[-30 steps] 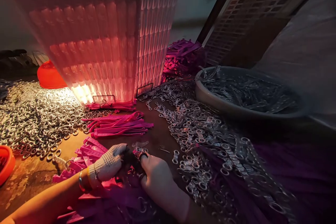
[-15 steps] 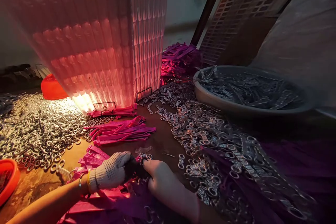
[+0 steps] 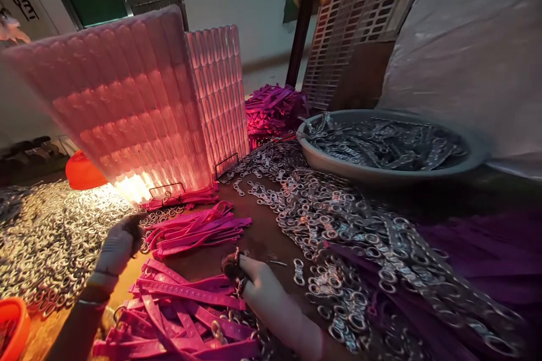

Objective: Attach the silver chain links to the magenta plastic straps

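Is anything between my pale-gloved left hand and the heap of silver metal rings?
Nothing visible stands between your left hand and that heap of silver metal rings; the hand is at the heap's right edge. The ribbed translucent panel stands farther back.

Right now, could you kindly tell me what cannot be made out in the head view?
Head view, now:
Whatever the left hand may hold: too dark and blurred at its fingertips.
Whatever the right hand may pinch: too small and dark.
The rest of the red bowl: cut off by the left edge.
The source of the bright glow: apparently hidden by the ribbed plastic sheet.
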{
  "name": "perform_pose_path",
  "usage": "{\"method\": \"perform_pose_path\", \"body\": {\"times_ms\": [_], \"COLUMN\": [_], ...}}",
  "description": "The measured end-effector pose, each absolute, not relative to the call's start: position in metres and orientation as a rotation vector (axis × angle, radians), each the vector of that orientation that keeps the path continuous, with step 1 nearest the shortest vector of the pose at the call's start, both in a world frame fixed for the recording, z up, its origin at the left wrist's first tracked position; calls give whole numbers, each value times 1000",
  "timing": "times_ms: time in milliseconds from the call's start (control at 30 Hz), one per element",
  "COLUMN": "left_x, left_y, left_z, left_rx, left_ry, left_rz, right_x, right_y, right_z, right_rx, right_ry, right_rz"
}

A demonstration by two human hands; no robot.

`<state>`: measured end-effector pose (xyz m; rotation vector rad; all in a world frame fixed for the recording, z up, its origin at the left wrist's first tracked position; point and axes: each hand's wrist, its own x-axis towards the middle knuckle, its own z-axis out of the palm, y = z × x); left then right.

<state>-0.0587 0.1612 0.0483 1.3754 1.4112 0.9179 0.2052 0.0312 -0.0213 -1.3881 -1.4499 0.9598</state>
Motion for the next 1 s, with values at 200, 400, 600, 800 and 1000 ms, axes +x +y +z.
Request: {"method": "perform_pose_path", "body": {"times_ms": [200, 400, 600, 800, 1000], "left_x": [34, 66, 67, 60, 59], "left_y": [84, 74, 79, 83, 75], "left_z": [6, -1, -4, -10, -11], "left_rx": [1064, 1229, 1268, 1033, 998], "left_ry": [880, 785, 835, 800, 922], "left_rz": [485, 433, 486, 478, 549], "right_x": [201, 210, 207, 213, 212], "right_y": [23, 20, 26, 28, 30], "right_z": [-9, -4, -6, 0, -14], "right_rx": [-1341, -1387, -1290, -1334, -1336], "right_ry": [-1519, -1520, -1444, -1160, -1191], "right_rz": [858, 824, 1020, 1056, 1013]}}
